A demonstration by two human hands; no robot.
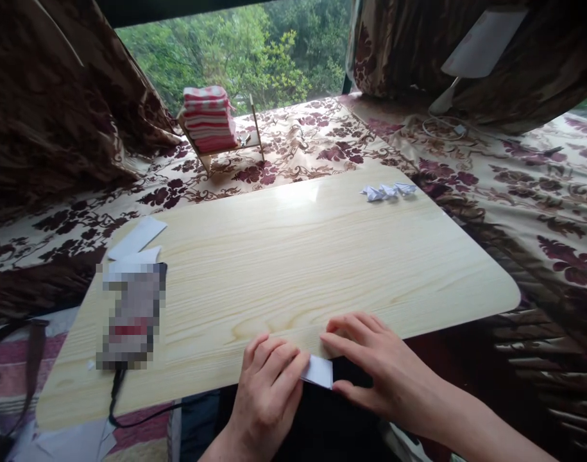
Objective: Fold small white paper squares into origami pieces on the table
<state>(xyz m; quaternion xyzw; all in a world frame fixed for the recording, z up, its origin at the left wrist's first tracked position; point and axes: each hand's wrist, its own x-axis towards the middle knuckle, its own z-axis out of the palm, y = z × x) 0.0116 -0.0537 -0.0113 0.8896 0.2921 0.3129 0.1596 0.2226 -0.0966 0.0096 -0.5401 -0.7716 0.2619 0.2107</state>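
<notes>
A small white piece of paper (318, 371) sits at the near edge of the light wooden board (293, 256), partly hanging over it. My left hand (269, 391) pinches the paper's left end with curled fingers. My right hand (370, 359) grips its right side, fingers laid over the board's edge and thumb under the paper. Several small folded white paper pieces (387, 190) lie at the board's far right corner.
White paper strips (136, 237) and a blurred flat object (132, 314) with a black cable (117, 398) lie on the board's left. A small wooden stand with a red-and-white striped stack (209, 119) stands behind, on flowered cloth. A white lamp (471, 51) is at the back right.
</notes>
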